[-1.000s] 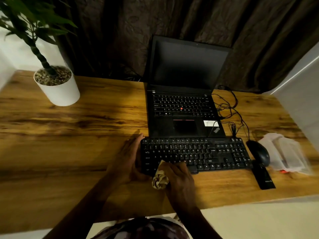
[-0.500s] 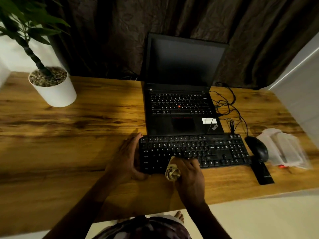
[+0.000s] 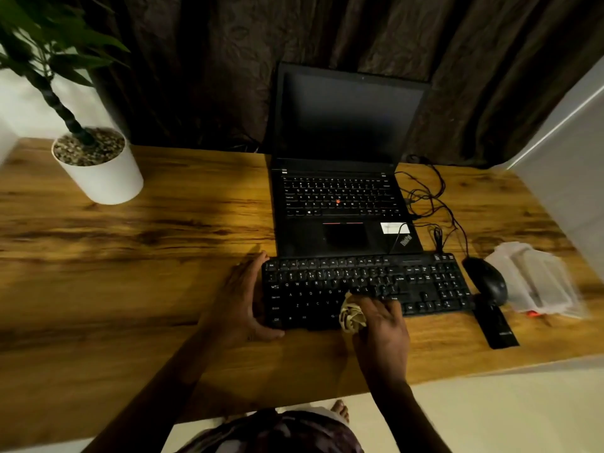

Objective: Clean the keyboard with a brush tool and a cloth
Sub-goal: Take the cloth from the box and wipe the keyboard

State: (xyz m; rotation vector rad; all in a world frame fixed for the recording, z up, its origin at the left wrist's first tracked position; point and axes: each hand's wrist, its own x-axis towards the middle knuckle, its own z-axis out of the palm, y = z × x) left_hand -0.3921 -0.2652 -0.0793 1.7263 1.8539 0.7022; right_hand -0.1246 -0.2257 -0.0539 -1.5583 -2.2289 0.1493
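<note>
Dark curtains (image 3: 196,60) hang behind a brown wooden tabletop (image 3: 130,289). We see a black keyboard (image 3: 408,282) lying near the front edge, just in front of an open laptop (image 3: 340,125) with a dark screen. Our left hand (image 3: 240,302) rests against the left end of the keyboard, its fingers (image 3: 251,269) straight and loose along the side and the thumb at the near corner. Our right hand (image 3: 382,325) holds a crumpled pale cloth (image 3: 351,317). Its fingers (image 3: 379,304) are curled round the cloth and press it onto the low rows of keys, near the middle. A black mouse (image 3: 487,281) sits just right of the keyboard, with a clear plastic pack (image 3: 536,282) beside it and a flat black thing (image 3: 496,325) in front. Thin black wires (image 3: 428,197) lie in a tangle right of the laptop. A green plant in a white pot (image 3: 101,174) stands far off at the back left.
</note>
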